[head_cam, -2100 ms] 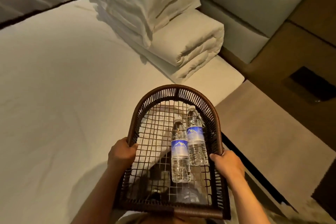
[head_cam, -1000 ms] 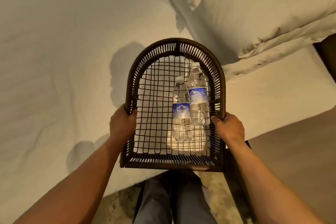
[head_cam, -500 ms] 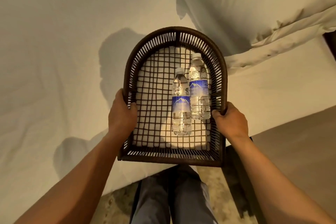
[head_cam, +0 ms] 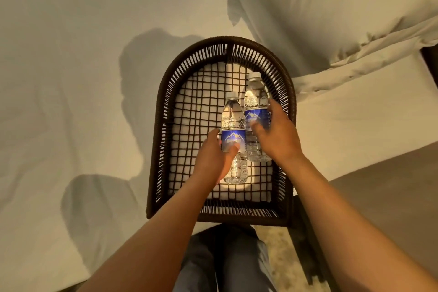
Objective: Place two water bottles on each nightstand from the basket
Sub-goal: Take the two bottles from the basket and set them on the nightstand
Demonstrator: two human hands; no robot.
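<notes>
A dark woven basket (head_cam: 163, 111) rests on the edge of the white bed (head_cam: 71, 54). Two clear water bottles with blue labels lie side by side in it, caps pointing away from me. My left hand (head_cam: 213, 156) wraps around the lower half of the left bottle (head_cam: 232, 114), thumb across its label. My right hand (head_cam: 279, 135), blurred by motion, closes over the right bottle (head_cam: 256, 97), with the thumb on the label and the fingers on its far side. Both bottles still touch the basket's mesh floor.
Folded white bedding and pillows (head_cam: 331, 7) lie just beyond the basket at the upper right. A tan flat surface (head_cam: 391, 197) runs along the bed's right side. My legs in grey trousers (head_cam: 225, 263) stand against the bed below the basket.
Both hands have let go of the basket's sides and moved inward onto the bottles. The basket has come to rest on the bed.
</notes>
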